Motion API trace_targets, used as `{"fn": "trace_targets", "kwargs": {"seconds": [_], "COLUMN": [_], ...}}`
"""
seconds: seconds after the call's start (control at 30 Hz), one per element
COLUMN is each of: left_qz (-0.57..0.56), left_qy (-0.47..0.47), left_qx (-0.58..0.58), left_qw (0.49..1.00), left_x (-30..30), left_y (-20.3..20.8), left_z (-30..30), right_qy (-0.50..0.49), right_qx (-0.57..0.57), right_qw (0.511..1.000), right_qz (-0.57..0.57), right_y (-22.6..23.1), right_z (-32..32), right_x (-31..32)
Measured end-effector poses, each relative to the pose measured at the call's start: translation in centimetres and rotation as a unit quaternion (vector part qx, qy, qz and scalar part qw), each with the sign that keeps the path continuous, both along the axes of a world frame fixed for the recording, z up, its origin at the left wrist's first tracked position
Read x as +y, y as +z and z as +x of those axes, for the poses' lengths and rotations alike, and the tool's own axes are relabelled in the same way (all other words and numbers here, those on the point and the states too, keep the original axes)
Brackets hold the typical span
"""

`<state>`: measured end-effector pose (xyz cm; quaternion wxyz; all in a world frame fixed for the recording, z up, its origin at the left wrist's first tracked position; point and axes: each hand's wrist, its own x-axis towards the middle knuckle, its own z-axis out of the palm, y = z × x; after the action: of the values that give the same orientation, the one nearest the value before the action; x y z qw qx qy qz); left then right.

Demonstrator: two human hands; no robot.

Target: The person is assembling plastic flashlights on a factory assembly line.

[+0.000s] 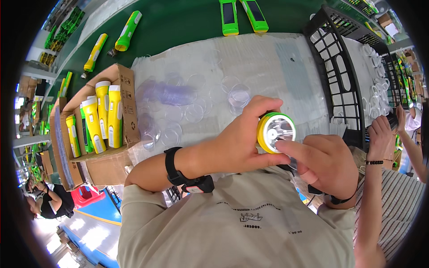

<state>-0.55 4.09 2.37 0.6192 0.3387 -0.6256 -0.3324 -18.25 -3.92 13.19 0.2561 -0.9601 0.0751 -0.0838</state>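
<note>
My left hand (pixel 243 140) is wrapped around a yellow flashlight (pixel 263 134), its open head with a shiny silver reflector (pixel 282 127) facing up toward me. My right hand (pixel 324 161) is close beside it, the index fingertip at the reflector's lower rim. Between the right thumb and curled fingers shows part of a clear plastic disc (pixel 293 164), mostly hidden. Ahead of my hands, many loose clear discs (pixel 195 112) lie on the covered worktop, some in a slanted row (pixel 172 94), others in a small stack (pixel 239 95).
On the left stands a cardboard box (pixel 127 105) holding several yellow flashlights (pixel 115 116). Green and yellow flashlights (pixel 129 31) lie on the green conveyor belt (pixel 178 22). At right is a black plastic crate (pixel 337 73); beyond it, white rings (pixel 377 96) and a co-worker's hands (pixel 380 136).
</note>
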Motion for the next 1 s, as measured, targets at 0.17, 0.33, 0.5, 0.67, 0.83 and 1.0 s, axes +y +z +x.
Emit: {"fn": "trace_targets", "kwargs": {"seconds": [0.17, 0.33, 0.5, 0.67, 0.83, 1.0], "left_qz": [-0.013, 0.027, 0.011, 0.054, 0.062, 0.057], "left_qy": [-0.001, -0.064, -0.068, -0.144, -0.145, -0.123], "left_qx": [-0.064, -0.019, -0.009, 0.052, 0.085, 0.066], "left_qw": [0.998, 0.997, 0.998, 0.987, 0.984, 0.989], "left_x": [-0.3, -0.1, 0.2, 0.4, 0.5, 0.7], "left_y": [0.7, 1.0, 0.5, 0.1, 0.1, 0.1], "left_z": [0.7, 1.0, 0.9, 1.1, 0.9, 0.8], "right_qy": [-0.024, 0.023, 0.021, 0.032, 0.035, 0.029], "right_qx": [-0.001, 0.020, 0.037, 0.062, 0.038, 0.025], "right_qw": [0.998, 0.999, 0.999, 0.997, 0.997, 0.998], "right_qz": [-0.054, 0.021, -0.015, -0.022, -0.055, -0.046], "right_y": [0.2, 0.6, 1.0, 1.1, 0.2, 0.1], "right_z": [0.3, 0.4, 0.3, -0.6, -1.3, -0.9], "right_x": [0.6, 0.1, 0.3, 0.3, 0.7, 0.3]}}
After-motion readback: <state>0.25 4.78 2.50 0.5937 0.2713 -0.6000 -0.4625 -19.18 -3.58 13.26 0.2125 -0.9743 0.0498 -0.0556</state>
